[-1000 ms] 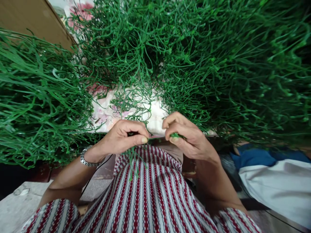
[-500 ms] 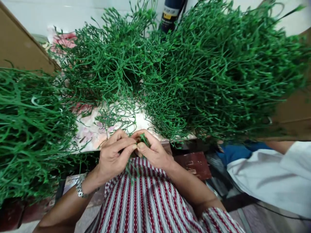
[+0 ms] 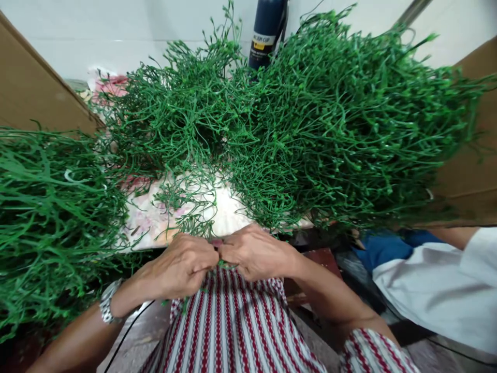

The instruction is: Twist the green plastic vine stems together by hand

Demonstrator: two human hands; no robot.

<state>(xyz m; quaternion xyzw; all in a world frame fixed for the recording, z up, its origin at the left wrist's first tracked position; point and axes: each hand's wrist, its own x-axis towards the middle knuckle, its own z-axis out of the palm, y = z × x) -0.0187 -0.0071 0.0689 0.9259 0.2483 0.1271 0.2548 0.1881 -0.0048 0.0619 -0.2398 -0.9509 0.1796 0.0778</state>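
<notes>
Close together at the table's front edge, both my hands are closed with their backs up. My left hand, with a metal-banded watch on its wrist, grips thin green stems, whose ends dangle below it over my striped clothing. My right hand is curled against it, and a bit of green stem shows between the two. The fingers hide most of what they hold. Just beyond, several loose green stems lie on the pale, flower-patterned table cover.
A big heap of green stems fills the right, a smaller heap the back, another the left. Cardboard stands at left and more cardboard at right. A dark blue vacuum cup stands behind. Another person's pale clothing is at right.
My hands have turned from fingertips pinching together to closed fists with backs up, slightly lower and nearer my body. The green stems on top are now hidden. The view has tilted up a little.
</notes>
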